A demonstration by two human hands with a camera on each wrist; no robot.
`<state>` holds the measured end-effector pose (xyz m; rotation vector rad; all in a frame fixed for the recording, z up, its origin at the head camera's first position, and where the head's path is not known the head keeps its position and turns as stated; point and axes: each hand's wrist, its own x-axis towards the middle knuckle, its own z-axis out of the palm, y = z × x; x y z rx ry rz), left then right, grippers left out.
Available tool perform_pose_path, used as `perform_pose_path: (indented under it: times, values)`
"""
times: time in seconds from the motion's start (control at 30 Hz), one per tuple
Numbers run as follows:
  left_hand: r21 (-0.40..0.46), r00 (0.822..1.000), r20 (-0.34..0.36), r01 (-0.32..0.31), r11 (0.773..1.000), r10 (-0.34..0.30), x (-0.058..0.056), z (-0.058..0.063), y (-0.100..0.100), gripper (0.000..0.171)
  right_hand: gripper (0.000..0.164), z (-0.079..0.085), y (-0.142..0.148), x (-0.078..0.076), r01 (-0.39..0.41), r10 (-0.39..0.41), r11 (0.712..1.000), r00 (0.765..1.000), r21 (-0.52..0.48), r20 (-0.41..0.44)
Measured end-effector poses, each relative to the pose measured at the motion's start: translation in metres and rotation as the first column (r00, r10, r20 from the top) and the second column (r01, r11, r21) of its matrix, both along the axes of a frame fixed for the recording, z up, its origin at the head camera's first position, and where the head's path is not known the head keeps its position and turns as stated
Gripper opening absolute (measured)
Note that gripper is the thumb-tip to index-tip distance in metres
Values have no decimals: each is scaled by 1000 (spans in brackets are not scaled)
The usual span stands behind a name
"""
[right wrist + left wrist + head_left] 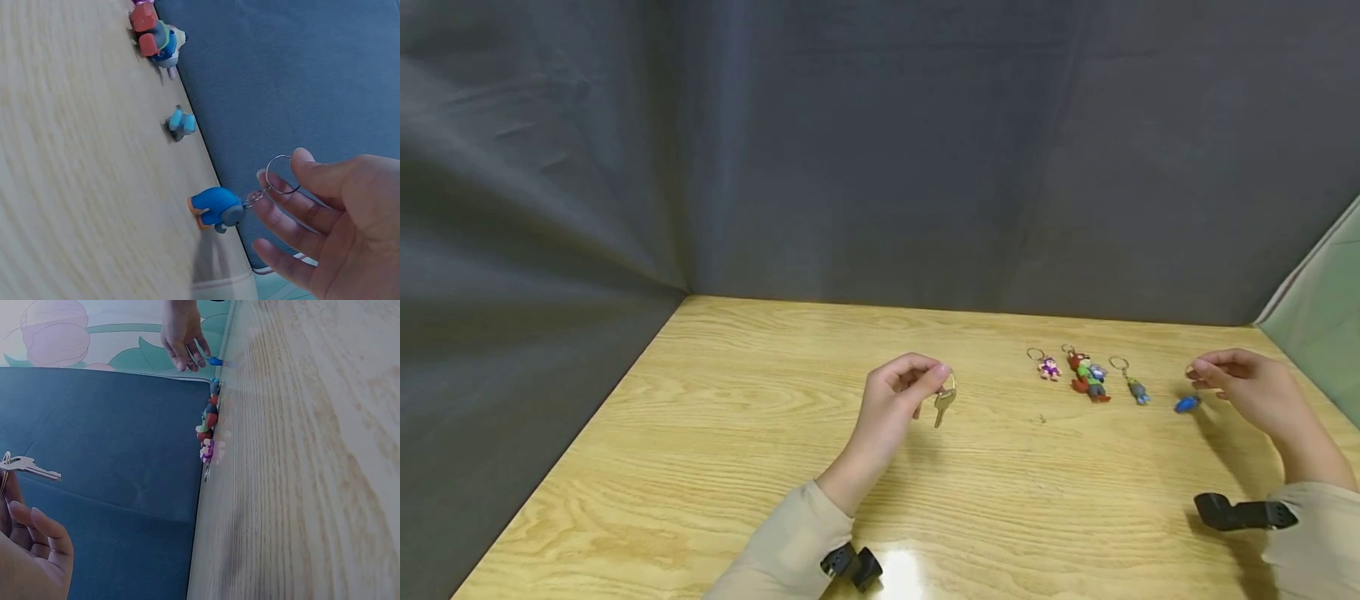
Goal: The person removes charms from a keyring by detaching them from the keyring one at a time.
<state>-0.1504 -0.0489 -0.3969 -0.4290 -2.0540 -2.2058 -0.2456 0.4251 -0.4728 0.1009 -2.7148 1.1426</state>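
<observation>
My left hand [901, 398] pinches a metal ring between thumb and forefinger, and a key [944, 403] hangs from it above the table. In the left wrist view the key [32, 467] shows at the left edge, over the loosely curled other fingers. At the right, my right hand [1251, 387] pinches the ring [279, 175] of a keychain by thumb and forefinger. A small blue figure [217, 207] with a grey head and orange feet dangles from its short chain, low over the table.
Left of my right hand lie a figure keychain with blue feet [1138, 392], a larger red and green figure [1086, 379], and a purple and pink one [1048, 368]. Dark cloth [880, 167] walls the wooden table [737, 467] at the back and left.
</observation>
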Motion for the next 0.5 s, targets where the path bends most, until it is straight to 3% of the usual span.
perform_pose_path:
  times: [0.23, 0.5]
  values:
    - [4, 1000, 7, 9, 1000, -9, -1, -1, -1, 18, 44, 37, -35, 21, -16, 12, 999, 993, 36, 116]
    - [13, 1000, 19, 11, 1000, -11, 0, -1, 0, 19, 47, 38, -38, 1, -68, 41, 987, 983, 146, 178]
